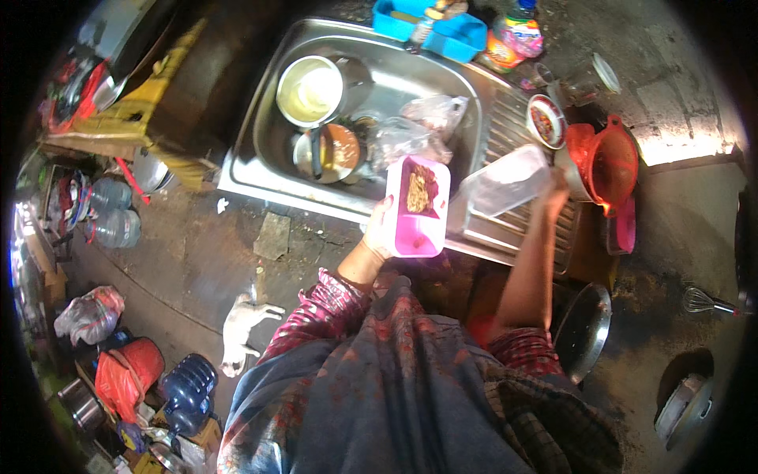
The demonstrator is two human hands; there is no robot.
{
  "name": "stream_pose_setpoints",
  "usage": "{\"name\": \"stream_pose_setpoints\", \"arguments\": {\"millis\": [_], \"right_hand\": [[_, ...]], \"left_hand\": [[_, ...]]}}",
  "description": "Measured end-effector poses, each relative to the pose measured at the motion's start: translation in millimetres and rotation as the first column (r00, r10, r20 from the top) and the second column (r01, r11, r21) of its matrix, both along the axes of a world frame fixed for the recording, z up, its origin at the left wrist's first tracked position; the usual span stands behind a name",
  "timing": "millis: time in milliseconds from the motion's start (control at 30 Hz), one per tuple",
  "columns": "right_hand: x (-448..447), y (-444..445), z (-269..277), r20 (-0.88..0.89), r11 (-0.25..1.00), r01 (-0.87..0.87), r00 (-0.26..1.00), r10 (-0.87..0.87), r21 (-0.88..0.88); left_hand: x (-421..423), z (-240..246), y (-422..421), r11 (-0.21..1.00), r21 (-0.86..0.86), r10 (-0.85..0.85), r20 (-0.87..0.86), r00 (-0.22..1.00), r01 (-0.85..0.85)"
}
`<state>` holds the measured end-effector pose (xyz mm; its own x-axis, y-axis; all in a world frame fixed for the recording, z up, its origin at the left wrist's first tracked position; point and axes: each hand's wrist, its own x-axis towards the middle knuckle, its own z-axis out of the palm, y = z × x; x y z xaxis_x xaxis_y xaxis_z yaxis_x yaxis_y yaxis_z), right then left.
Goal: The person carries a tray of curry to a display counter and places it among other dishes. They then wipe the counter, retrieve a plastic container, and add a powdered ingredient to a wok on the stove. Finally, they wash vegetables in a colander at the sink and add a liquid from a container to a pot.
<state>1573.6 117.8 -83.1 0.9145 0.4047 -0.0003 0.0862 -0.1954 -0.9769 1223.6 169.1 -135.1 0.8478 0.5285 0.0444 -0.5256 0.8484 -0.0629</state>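
Observation:
My left hand (379, 230) grips the side of a pink and white two-compartment lunch box (419, 237) over the front rim of the steel sink (331, 202). Brown, crumbly food (419, 192) lies in its larger compartment, with a small reddish bit in the other. At the right end of a translucent plastic container or lid (506, 181), above the ribbed drainboard, is my right hand (555, 191). Its fingers are blurred and partly hidden, so whether they grip the plastic is unclear. In the basin are a light-coloured pot (286, 98), a dark-handled pan (349, 148) and clear plastic bags (402, 139).
Behind the sink stand a blue tray (459, 38) and a bottle (521, 32). A bowl of red food (548, 121) and orange strainers (614, 166) crowd the right side. On the floor lie a white cat (240, 326), water jugs (189, 379) and a wok (586, 332).

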Motion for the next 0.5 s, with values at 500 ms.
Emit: {"name": "stream_pose_setpoints", "arguments": {"millis": [500], "right_hand": [[-404.8,-26.1,-226.2,0.250,0.203,-0.765,0.057,0.967,-0.612]], "left_hand": [[-187.1,-225.5,-19.0,0.938,-0.241,0.072,-0.571,0.818,-0.251]]}}
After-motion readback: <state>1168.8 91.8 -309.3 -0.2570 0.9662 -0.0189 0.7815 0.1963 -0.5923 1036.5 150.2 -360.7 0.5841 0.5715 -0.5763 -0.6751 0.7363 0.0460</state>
